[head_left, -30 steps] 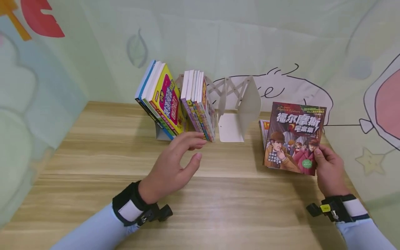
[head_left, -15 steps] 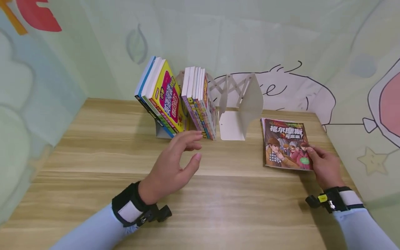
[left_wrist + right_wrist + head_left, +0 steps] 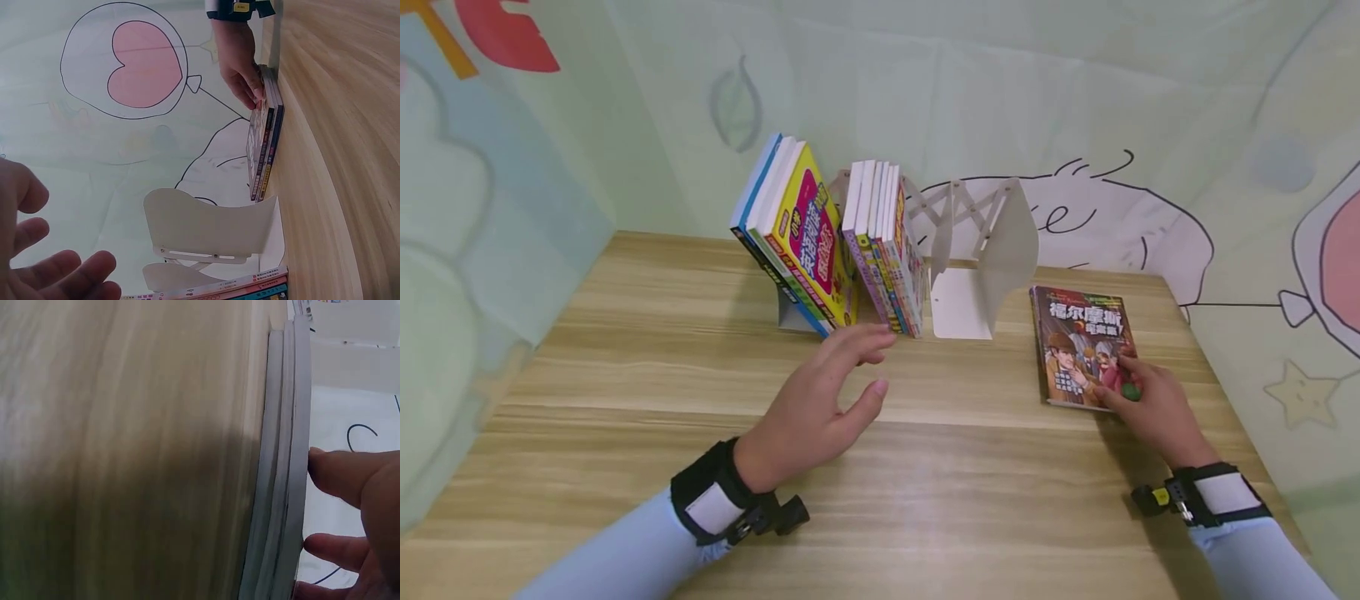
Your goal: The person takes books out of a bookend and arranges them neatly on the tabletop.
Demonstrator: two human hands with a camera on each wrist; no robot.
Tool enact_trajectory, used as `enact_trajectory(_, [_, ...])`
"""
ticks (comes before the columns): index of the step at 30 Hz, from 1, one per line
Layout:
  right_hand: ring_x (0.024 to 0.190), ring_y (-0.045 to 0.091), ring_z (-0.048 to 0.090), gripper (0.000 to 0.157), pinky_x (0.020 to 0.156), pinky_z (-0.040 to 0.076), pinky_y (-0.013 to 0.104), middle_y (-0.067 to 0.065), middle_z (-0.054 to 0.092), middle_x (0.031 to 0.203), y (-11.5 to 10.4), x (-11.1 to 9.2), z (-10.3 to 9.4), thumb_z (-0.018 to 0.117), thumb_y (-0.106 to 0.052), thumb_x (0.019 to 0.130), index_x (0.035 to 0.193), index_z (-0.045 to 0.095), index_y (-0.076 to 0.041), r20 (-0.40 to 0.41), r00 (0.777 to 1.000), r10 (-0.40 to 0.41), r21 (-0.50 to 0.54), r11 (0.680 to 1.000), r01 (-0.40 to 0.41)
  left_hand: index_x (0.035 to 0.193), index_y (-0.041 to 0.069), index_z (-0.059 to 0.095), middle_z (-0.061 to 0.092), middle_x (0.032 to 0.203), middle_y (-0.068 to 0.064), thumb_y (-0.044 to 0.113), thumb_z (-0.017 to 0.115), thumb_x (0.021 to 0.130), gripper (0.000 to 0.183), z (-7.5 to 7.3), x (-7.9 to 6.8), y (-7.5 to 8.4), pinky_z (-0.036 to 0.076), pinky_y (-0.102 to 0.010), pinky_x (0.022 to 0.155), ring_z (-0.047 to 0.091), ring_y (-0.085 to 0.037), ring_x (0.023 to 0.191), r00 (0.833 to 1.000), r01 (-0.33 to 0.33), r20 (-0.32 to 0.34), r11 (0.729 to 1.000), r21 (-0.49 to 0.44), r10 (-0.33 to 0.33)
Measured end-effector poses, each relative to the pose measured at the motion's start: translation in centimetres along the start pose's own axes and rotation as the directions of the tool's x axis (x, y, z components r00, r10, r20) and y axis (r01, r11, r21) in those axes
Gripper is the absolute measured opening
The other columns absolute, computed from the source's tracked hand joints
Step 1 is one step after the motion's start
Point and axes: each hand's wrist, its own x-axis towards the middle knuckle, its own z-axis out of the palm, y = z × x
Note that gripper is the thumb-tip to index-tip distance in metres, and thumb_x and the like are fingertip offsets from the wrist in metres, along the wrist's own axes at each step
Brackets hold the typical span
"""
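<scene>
A dark comic-style book [image 3: 1075, 333] lies face up at the right of the table, on top of a small flat stack seen edge-on in the right wrist view, where the books' page edges [image 3: 284, 456] show. My right hand [image 3: 1161, 412] rests its fingertips and thumb on the cover's near right corner, not wrapped round the edge. My left hand [image 3: 812, 408] hovers with relaxed, spread fingers in front of the upright books and holds nothing. Thin books [image 3: 880, 250] lean in a white folding book rack [image 3: 1011, 254]; thicker books [image 3: 797, 242] tilt at its left end.
The wooden table [image 3: 925, 500] meets a printed cloth backdrop [image 3: 865, 83] behind and at both sides. In the rack, a bare section with a white base plate [image 3: 961, 304] lies between the thin books and the right end panel.
My right hand has lowered the dark book onto the stack and released its edge, its fingers shifting left onto the cover. The left hand has stayed nearly still.
</scene>
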Motion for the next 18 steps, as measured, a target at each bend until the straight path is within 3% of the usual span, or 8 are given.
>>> enact_trajectory(4, [0.13,0.061,0.035,0.076,0.102,0.032,0.074,0.044,0.035,0.143,0.1,-0.1,0.2,0.063,-0.038,0.098,0.147,0.035,0.012,0.026,1.0,-0.013,0.022,1.0,0.013,0.146,0.014,0.047,0.048,0.147,-0.006,0.02,0.058,0.1,0.047,0.1,0.0,0.0,0.053,-0.039,0.1,0.059,-0.016,0.119,1.0,0.011,0.014,1.0,0.024,-0.011])
enact_trajectory(7, [0.131,0.061,0.032,0.083,0.102,0.032,0.075,0.044,0.031,0.146,-0.2,-0.5,0.4,0.063,-0.047,0.096,0.149,0.034,0.011,0.021,1.0,0.011,0.028,1.0,-0.012,0.145,0.013,0.048,0.048,0.147,-0.006,0.022,0.058,0.1,0.046,0.2,0.0,-0.1,0.048,-0.041,0.107,0.054,-0.018,0.128,0.999,0.018,0.029,0.999,0.04,-0.019])
enact_trajectory(11, [0.134,0.06,0.027,0.087,0.102,0.031,0.077,0.04,0.026,0.15,-1.5,-1.5,0.2,0.068,-0.051,0.092,0.149,0.036,0.007,-0.06,0.998,-0.003,0.038,0.999,0.006,0.144,0.014,0.05,0.048,0.15,-0.005,0.025,0.057,0.101,0.045,0.4,0.2,-0.1,0.04,-0.044,0.115,0.044,-0.021,0.139,0.998,0.019,0.052,0.997,0.07,-0.023])
enact_trajectory(15, [0.135,0.055,0.033,0.075,0.103,0.031,0.075,0.035,0.037,0.148,-4.2,-2.4,0.0,0.077,-0.031,0.089,0.145,0.043,0.006,-0.151,0.973,-0.176,0.102,0.976,0.192,0.145,0.016,0.051,0.047,0.151,-0.005,0.028,0.057,0.1,0.047,0.4,0.3,-0.1,0.039,-0.047,0.114,0.043,-0.023,0.141,0.998,0.019,0.049,0.993,0.116,-0.025])
enact_trajectory(18, [0.132,0.048,0.041,0.071,0.102,0.035,0.07,0.029,0.047,0.143,-6.6,-3.4,0.3,0.08,-0.021,0.086,0.143,0.046,0.002,-0.187,0.924,-0.333,0.11,0.928,0.357,0.145,0.017,0.051,0.047,0.151,-0.006,0.029,0.06,0.099,0.049,0.5,0.3,-0.2,0.04,-0.049,0.113,0.043,-0.024,0.14,0.999,0.025,0.042,0.991,0.129,-0.031])
